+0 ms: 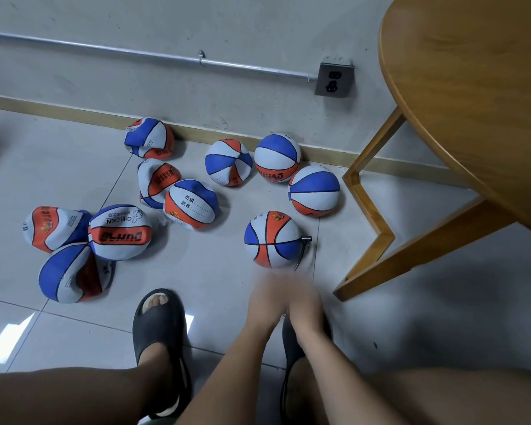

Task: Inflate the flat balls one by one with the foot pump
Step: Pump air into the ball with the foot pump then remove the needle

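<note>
A round red, white and blue ball (272,239) sits on the floor with a metal nozzle (306,238) plugged into its right side. A thin hose (301,257) runs down from the nozzle toward my hands. My left hand (267,297) and my right hand (307,302) are close together just below that ball, both smeared by motion blur, so their fingers cannot be made out. The foot pump itself is hidden behind my arms and right sandal (290,345). Several crumpled flat balls (120,231) lie to the left.
Two plump balls (277,157) (314,191) rest by the skirting board. A wooden table (472,102) with angled legs (365,210) stands at the right. My left foot in a black sandal (158,326) is planted on the tiles. A wall socket (334,79) is behind.
</note>
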### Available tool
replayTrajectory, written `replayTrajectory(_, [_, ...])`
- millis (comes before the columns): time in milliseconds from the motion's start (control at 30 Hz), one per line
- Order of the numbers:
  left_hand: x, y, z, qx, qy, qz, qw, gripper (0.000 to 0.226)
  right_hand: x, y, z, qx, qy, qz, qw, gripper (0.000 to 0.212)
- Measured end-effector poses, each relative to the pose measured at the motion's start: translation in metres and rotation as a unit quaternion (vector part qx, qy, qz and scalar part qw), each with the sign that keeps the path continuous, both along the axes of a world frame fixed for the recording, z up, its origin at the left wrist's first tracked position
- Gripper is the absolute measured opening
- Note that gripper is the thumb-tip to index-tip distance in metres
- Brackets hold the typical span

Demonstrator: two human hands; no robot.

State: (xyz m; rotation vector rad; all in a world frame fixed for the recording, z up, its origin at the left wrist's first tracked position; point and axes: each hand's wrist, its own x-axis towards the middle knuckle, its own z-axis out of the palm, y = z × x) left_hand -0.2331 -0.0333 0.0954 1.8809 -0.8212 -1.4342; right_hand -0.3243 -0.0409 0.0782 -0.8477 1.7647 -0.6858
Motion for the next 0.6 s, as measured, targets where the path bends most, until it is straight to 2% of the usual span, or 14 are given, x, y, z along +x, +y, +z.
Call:
replayTrajectory(167, [0.001, 0.018, -0.024, 0.065, -0.041, -0.048, 0.996, 0.053, -0.007, 0.022, -0.015, 0.047, 0.024, 0.031, 0.998, 0.046])
replayTrajectory(333, [0.003, 0.018, -0.029, 0.073, -0.064, -0.044, 0.994, 0.052, -0.006, 0.021, -0.012, 0.068, 0.017, 0.016, 0.997, 0.042])
replayTrajectory(467, [0.002, 0.003, -0.007, 0.015, -0.057, -0.019, 0.998, 0.049, 0.003, 0.007, 0.000, 0.020, 0.042, 0.002, 0.999, 0.054])
replayTrajectory(600, [0.000, -0.026, 0.030, -0.061, -0.030, 0.048, 0.997, 0.046, 0.014, -0.026, 0.035, -0.085, 0.027, -0.053, 0.995, 0.051])
